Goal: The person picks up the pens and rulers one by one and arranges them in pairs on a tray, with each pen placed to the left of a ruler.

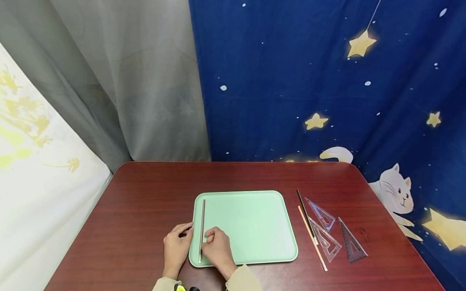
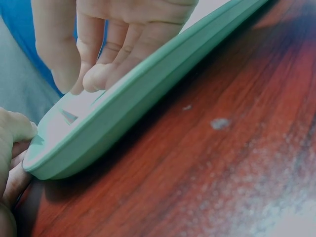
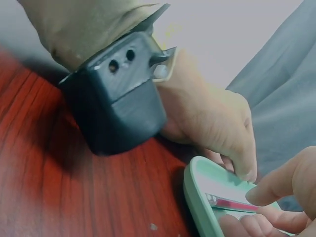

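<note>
A reddish pencil (image 1: pixel 202 218) is lying inside a pale-green tray (image 1: pixel 255 226), along its left side.
The right hand (image 1: pixel 219 248) is holding its fingers bent close by the pencil; whether they are pinching it, one cannot tell. The left hand (image 1: pixel 177 245) is touching the tray's left rim, its grip unclear. To the tray's right, a black pencil (image 1: pixel 304 210), an orange pencil (image 1: pixel 312 237) and three set squares (image 1: pixel 358 256) are lying on the table (image 1: pixel 145 206).

blue curtain (image 1: pixel 276 89) beside gray curtain (image 1: pixel 156 93)

Pencil (image 1: pixel 202 231) in the tray (image 1: pixel 255 226) at left, set squares (image 1: pixel 352 244) on the table (image 1: pixel 145 198) at right.
</note>
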Motion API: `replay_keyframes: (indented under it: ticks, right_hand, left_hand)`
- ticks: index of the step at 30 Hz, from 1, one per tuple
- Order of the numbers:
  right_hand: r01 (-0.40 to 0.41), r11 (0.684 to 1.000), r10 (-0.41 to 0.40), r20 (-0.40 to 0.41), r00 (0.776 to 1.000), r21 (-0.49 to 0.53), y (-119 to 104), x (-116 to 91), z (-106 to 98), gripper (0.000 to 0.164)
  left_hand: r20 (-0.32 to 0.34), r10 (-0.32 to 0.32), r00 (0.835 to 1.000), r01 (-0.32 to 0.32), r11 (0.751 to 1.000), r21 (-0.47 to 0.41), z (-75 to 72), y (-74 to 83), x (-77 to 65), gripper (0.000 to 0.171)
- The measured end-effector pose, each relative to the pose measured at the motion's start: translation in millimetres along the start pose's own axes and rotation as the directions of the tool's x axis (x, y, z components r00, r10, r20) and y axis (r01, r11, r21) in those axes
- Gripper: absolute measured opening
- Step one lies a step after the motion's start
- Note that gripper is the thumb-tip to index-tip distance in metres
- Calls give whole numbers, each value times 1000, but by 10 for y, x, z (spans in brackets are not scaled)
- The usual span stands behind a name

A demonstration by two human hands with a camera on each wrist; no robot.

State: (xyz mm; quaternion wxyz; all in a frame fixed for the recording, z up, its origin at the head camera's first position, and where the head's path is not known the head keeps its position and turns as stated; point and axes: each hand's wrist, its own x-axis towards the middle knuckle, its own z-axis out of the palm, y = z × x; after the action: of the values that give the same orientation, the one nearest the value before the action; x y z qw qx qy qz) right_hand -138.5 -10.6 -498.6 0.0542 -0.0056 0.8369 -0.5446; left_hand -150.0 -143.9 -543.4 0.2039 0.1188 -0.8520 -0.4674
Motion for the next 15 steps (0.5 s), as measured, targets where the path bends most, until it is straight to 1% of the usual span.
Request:
replay_keyframes:
  ticks: [7, 11, 15]
  right_hand:
    - [-27, 999, 28, -21, 999, 34, 41, -15, -65, 20]
    - [-78, 991, 80, -14, 997, 107, 58, -34, -116, 21]
    - [-127, 974, 126, 20, 992, 188, 73, -39, -192, 21]
  left_hand:
    - [-18, 21, 1000, -21, 1000, -11, 8, -2, -2, 17]
    - [-13, 15, 1000, -15, 1000, -10, -6, 11, 6, 16]
    - [-4, -7, 1000, 7, 1000, 1, -27, 6, 19, 16]
